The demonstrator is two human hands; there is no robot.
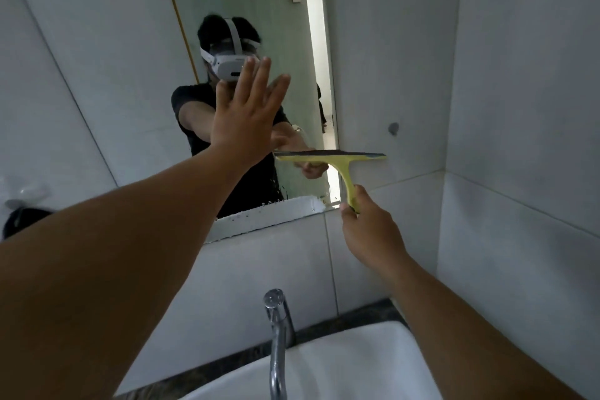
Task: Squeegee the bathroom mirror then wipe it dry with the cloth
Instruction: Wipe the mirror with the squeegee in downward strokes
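Two stages to the job, and only the first under way. Right hand [368, 227] clenched on the lower end of the yellow squeegee [341, 166] handle, blade level and lying low on the right side of the mirror [253, 10], its right end reaching past the glass edge onto the tile wall [406, 42]. Left hand [243, 117] flat and spread, grasping nothing, pressed to or just off the glass near the middle; contact not clear. Water beads visible along the bottom strip of the mirror below the blade, so probably more strokes needed there. Upper glass looking fairly clear, though streaks hard to judge. No cloth anywhere in view, so drying apparently not yet begun. Faucet [276, 334] and white basin [357, 360] near, below the arms.
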